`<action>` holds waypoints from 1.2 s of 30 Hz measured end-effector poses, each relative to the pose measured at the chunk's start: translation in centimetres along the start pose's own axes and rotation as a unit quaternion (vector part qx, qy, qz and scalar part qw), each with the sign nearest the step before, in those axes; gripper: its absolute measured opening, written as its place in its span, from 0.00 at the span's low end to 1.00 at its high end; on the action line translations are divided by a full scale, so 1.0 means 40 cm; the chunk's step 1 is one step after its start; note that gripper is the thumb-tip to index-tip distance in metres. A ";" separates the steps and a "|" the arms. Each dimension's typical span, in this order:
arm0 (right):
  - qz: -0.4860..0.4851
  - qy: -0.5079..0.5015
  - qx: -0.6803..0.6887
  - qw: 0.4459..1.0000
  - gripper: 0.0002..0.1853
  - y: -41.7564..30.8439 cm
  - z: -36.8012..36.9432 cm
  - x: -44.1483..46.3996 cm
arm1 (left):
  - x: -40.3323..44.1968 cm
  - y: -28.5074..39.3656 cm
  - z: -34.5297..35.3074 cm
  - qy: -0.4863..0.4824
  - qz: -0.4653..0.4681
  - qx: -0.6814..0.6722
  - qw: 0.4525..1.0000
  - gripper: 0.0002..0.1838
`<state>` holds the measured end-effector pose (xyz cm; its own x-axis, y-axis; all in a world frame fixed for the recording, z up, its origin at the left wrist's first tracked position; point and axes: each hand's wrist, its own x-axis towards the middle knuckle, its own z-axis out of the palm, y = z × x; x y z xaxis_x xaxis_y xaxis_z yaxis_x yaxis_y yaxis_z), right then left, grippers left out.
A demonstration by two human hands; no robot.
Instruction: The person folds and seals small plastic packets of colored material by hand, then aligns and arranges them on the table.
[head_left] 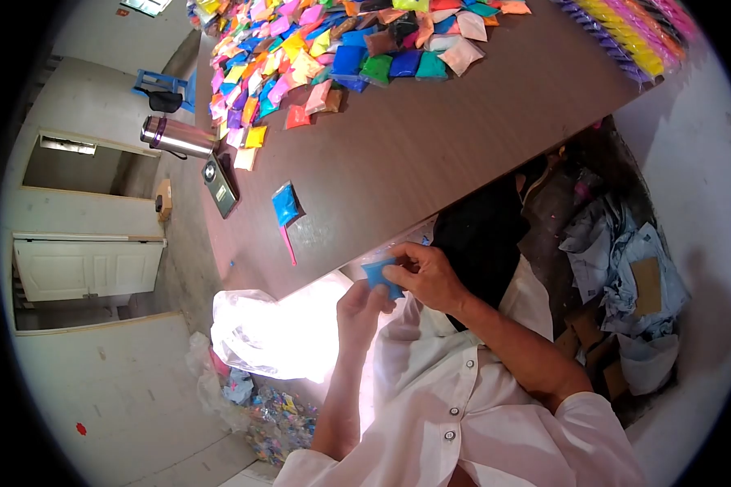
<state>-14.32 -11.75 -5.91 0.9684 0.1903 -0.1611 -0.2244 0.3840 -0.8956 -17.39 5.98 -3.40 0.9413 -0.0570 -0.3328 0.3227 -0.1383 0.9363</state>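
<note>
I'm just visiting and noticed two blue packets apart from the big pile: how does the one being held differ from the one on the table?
The held packet is pinched between the left hand and right hand; the table packet lies untouched.
The held packet looks paler, the table packet a deeper blue.
Fingers partly cover the held packet; the table packet has a pink stick at its lower end.
Both are small and blue.

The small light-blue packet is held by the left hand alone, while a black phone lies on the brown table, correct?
No: the head view shows the left hand and the right hand both holding the packet. The black phone does lie on the brown table.
</note>
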 end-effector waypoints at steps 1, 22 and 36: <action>-0.005 0.015 -0.008 1.000 0.09 0.007 -0.003 0.000 | 0.000 0.000 0.002 -0.001 0.000 0.001 1.000 0.12; -0.015 -0.005 -0.031 0.999 0.13 0.007 -0.011 -0.015 | 0.012 0.007 -0.007 0.010 0.025 -0.068 0.997 0.11; -0.026 -0.018 -0.040 0.999 0.09 0.015 -0.009 -0.022 | 0.014 0.013 0.004 0.034 0.020 -0.091 0.995 0.06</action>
<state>-15.25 -12.02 -6.44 0.9736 0.2054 -0.0996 -0.1631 0.3208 -0.9330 -16.72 5.73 -3.11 0.9563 0.0093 -0.2922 0.2915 0.0446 0.9555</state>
